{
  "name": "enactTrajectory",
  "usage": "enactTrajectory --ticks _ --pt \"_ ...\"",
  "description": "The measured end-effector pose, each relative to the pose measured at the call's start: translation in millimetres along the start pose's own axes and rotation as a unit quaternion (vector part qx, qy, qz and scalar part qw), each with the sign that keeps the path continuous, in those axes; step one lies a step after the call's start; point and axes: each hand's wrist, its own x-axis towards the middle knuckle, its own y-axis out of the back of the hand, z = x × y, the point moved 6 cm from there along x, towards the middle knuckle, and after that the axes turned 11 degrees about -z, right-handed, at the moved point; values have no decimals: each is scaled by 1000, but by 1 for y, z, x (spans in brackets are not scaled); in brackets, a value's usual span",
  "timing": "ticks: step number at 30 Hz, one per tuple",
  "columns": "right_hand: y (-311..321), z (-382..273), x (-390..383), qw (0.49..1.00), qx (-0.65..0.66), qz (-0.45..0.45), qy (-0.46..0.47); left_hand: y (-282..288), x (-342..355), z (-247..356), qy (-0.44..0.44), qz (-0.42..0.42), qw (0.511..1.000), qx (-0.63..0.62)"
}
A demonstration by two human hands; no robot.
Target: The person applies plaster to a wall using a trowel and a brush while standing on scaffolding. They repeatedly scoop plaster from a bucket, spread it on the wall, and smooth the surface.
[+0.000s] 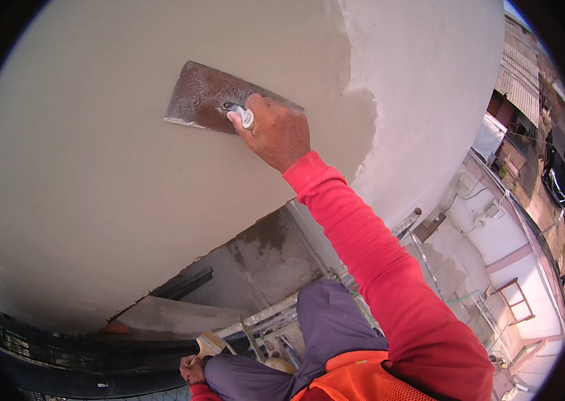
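My right hand (270, 130), in a red sleeve, grips the pale handle of a rectangular steel trowel (199, 97), whose blade lies on the damp beige plaster of the wall (95, 134). A whiter plaster band (422, 80) borders the damp area on the right, along a ragged edge. Low in the view, beside my knee (242, 374), my left hand (192, 367) is closed, with a tan brush-like tool (210, 344) just above it; it seems to hold this tool, partly hidden.
Below the wall's edge are a stained concrete surface (262, 247) and scaffold rails (262, 314) around my legs. Far down at the right are a white courtyard wall (503, 234), a wooden frame (516, 297), pipes and a corrugated roof (516, 73).
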Motion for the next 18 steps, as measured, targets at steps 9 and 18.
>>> enactTrajectory --ticks 9,18 --pt "-32 -19 -86 991 82 -100 20 -4 4 8 13 -5 1000 17" --pt "-41 138 -144 836 339 157 -401 1 -1 17 -44 4 997 66"
